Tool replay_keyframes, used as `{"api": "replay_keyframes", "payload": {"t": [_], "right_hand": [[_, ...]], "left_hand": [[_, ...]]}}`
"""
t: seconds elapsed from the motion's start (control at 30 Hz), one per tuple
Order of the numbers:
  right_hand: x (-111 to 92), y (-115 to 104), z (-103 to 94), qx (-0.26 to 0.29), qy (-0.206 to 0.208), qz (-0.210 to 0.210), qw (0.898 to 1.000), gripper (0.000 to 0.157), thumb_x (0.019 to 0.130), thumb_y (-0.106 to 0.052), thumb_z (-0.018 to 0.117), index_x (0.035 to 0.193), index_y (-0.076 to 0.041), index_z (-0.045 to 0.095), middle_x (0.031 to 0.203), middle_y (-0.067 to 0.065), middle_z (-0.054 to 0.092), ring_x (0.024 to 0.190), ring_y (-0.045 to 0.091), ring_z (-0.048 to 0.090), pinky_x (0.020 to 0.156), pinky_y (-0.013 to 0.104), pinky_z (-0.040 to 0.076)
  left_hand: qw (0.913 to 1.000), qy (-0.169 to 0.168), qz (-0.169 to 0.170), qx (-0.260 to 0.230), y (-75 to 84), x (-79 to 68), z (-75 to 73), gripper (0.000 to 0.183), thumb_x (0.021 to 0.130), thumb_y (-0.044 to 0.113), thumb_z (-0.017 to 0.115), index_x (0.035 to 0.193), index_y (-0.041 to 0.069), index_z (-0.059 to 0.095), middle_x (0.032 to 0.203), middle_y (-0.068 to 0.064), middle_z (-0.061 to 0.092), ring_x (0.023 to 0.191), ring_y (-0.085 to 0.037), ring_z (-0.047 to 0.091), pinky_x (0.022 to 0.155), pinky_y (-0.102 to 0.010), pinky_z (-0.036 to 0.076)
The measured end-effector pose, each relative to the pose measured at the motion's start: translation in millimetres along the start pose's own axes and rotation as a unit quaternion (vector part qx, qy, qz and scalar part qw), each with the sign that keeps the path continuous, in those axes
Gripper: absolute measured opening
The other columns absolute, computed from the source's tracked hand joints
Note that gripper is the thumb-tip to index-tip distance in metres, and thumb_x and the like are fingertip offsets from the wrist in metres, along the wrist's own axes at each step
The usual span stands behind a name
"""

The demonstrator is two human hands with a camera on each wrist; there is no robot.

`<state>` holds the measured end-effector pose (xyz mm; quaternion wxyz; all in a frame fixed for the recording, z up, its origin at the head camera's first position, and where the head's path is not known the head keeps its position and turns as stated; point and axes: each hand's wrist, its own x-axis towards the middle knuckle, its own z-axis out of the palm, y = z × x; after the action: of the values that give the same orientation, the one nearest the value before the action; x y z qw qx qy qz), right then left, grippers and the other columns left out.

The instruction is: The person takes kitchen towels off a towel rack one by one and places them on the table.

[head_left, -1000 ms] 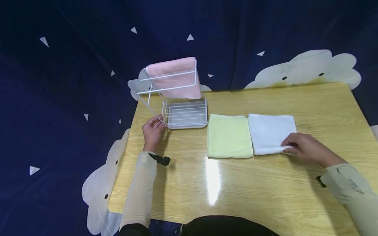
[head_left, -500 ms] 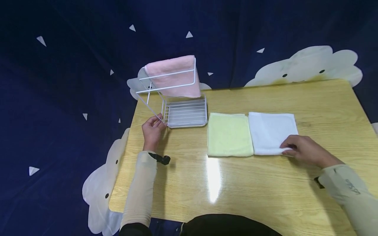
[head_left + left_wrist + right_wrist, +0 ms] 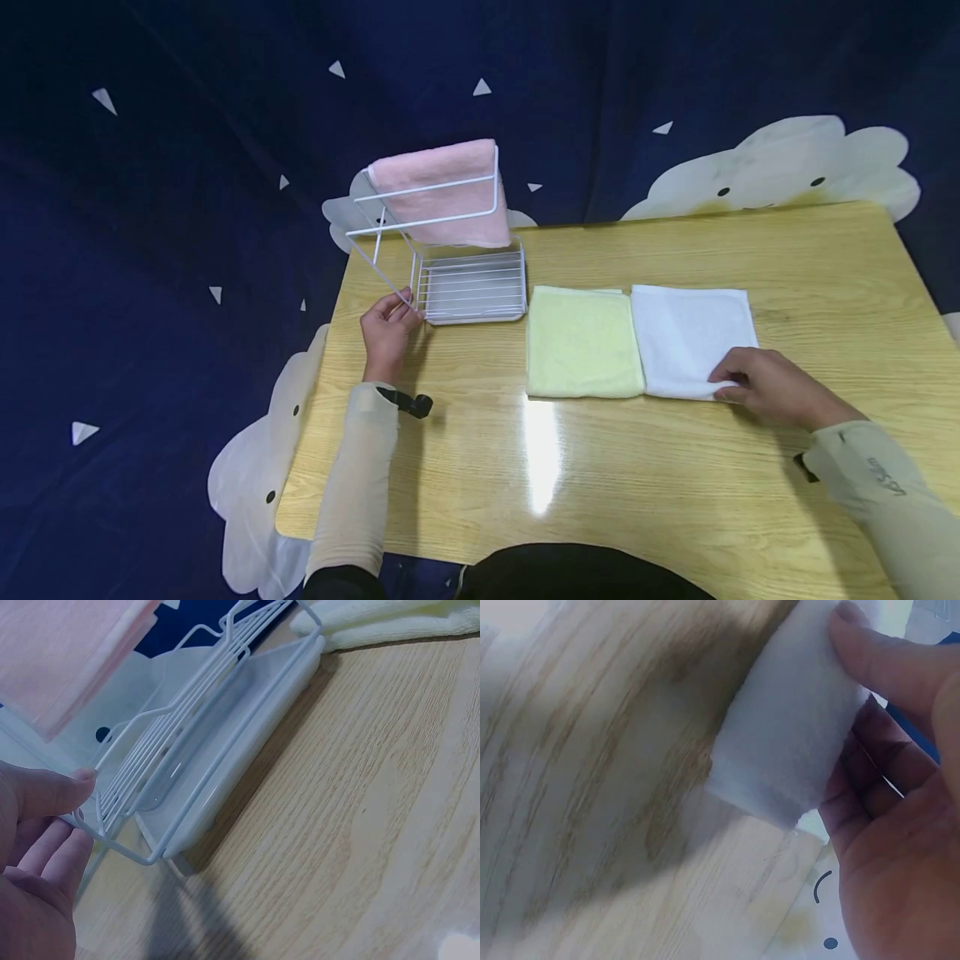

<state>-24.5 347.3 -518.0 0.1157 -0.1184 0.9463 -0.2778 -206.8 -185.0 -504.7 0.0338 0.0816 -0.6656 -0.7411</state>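
Here, wooden table [image 3: 465, 475], navy curtain [image 3: 570, 100]; left fingers [image 3: 67, 862] pinch rack [image 3: 475, 288], right fingers [image 3: 889, 750] white towel [image 3: 692, 340].

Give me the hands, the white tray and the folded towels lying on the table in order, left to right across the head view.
Left hand → white tray → folded yellow towel → folded white towel → right hand.

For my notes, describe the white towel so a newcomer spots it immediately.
On the wooden table, find the white wire rack at back left. Moving right comes a folded yellow towel, then the white towel. Only that one is pinched by the right hand.
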Motion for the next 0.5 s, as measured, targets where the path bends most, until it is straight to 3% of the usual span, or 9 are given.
{"api": "replay_keyframes", "payload": {"t": [0.23, 0.5], "right_hand": [[1.2, -2.6, -2.4, -0.001, -0.001, 0.005, 1.000, 0.018, 0.079, -0.008, 0.086, 0.091, -0.012, 0.073, 0.088, -0.005, 0.066, 0.084, 0.015, 0.062, 0.071, 0.033, 0.057], [0.6, -9.3, -14.7, -0.009, 0.031, 0.000, 0.999, 0.029, 0.076, -0.029, 0.090, 0.094, -0.013, 0.074, 0.092, -0.005, 0.069, 0.087, 0.017, 0.065, 0.072, 0.034, 0.058]], "left_hand": [[1.0000, 0.001, 0.006, 0.002, -3.8, 1.0, -1.3, 0.047, 0.077, -0.029, 0.065, 0.122, -0.019, 0.057, 0.132, -0.028, 0.059, 0.119, -0.036, 0.062, 0.093, -0.032, 0.058], [1.0000, 0.000, 0.005, 0.007, -3.9, 1.4, -1.0, 0.049, 0.077, -0.028, 0.066, 0.124, -0.020, 0.056, 0.131, -0.027, 0.060, 0.121, -0.039, 0.060, 0.094, -0.032, 0.058]]}}
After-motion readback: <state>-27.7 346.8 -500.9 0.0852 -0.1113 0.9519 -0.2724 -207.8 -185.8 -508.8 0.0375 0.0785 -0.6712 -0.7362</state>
